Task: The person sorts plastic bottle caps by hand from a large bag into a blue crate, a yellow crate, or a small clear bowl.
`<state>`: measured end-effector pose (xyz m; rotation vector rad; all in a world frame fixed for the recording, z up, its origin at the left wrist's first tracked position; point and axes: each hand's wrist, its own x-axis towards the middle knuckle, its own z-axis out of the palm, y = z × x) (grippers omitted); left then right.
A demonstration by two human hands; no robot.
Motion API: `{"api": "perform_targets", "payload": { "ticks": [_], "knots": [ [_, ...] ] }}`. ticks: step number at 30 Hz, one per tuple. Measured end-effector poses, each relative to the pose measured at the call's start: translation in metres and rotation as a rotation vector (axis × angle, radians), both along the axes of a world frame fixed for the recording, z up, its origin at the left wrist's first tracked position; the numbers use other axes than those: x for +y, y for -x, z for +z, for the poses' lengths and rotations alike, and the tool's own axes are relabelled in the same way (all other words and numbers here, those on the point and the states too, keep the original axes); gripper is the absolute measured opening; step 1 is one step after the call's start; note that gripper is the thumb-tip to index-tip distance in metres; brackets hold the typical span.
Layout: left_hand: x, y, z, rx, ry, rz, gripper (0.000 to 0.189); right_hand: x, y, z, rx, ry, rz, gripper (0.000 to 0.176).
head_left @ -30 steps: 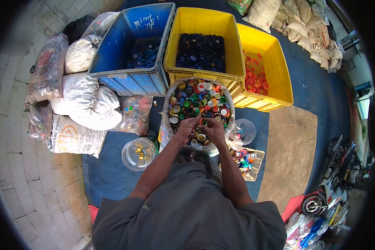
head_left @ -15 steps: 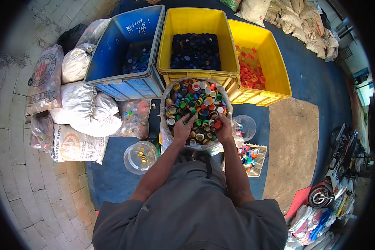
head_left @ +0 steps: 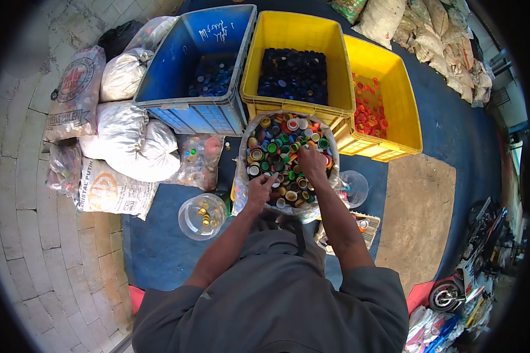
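Note:
A lined round container (head_left: 239, 176) full of mixed coloured bottle caps (head_left: 277, 147) stands right in front of me. My left hand (head_left: 261, 191) is at the near left part of the caps, its fingers bent around a small whitish cap. My right hand (head_left: 312, 163) reaches farther into the caps, right of the middle, with its fingertips down among them; what they hold, if anything, is hidden. Behind the container are a blue crate (head_left: 188, 112) with blue caps, a yellow crate (head_left: 297, 107) with dark blue caps and another yellow crate (head_left: 388, 150) with red and orange caps.
A clear tub (head_left: 188, 230) with yellow caps sits at the left. Another clear tub (head_left: 359, 188) and a tray (head_left: 370, 235) are at the right. Filled sacks (head_left: 123, 141) line the left side. More sacks (head_left: 430, 35) lie at the back right, and a motorcycle (head_left: 453, 288) stands at the right.
My right hand has moved forward and left over the caps. My left hand has shifted lower, toward the container's near left edge. The whole view has turned slightly.

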<state>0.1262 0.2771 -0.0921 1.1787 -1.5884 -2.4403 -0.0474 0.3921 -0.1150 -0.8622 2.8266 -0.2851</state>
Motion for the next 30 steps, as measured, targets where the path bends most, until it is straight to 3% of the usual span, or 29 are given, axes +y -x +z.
{"api": "perform_targets", "payload": {
  "ticks": [4, 7, 10, 11, 14, 17, 21, 24, 25, 30],
  "knots": [
    [-0.002, -0.001, -0.015, 0.055, 0.135, -0.009, 0.021, 0.005, -0.003, 0.001, -0.041, 0.125, -0.055, 0.017],
    [-0.005, 0.001, -0.019, 0.045, 0.238, -0.038, 0.020, 0.020, 0.001, -0.003, -0.125, 0.437, -0.049, 0.021],
    [-0.007, 0.011, -0.012, 0.025, 0.568, -0.218, 0.021, 0.037, -0.006, 0.008, -0.455, 0.739, -0.274, 0.025],
    [-0.007, 0.017, -0.015, 0.081, 0.647, -0.251, 0.021, 0.046, -0.008, 0.019, -0.903, 0.905, -0.438, 0.023],
    [-0.005, 0.041, -0.025, 0.201, 0.873, -0.353, 0.022, 0.073, -0.023, 0.007, -1.516, 1.538, -0.512, 0.020],
    [0.000, 0.068, -0.021, 0.265, 1.097, -0.432, 0.020, 0.080, -0.046, 0.015, -1.568, 1.680, -0.590, 0.025],
    [0.002, 0.091, -0.025, -0.017, 1.264, -0.629, 0.024, 0.087, -0.066, 0.009, -1.575, 1.670, -0.649, 0.034],
    [-0.001, 0.097, -0.033, -0.093, 1.370, -0.592, 0.023, 0.089, -0.075, 0.010, -1.523, 1.639, -0.686, 0.045],
    [-0.003, 0.097, -0.036, -0.018, 1.370, -0.535, 0.022, 0.089, -0.075, 0.011, -1.518, 1.644, -0.661, 0.046],
    [0.006, 0.101, -0.020, -0.200, 1.314, -0.591, 0.025, 0.090, -0.082, 0.020, -1.546, 1.767, -0.637, 0.046]
  ]
}}
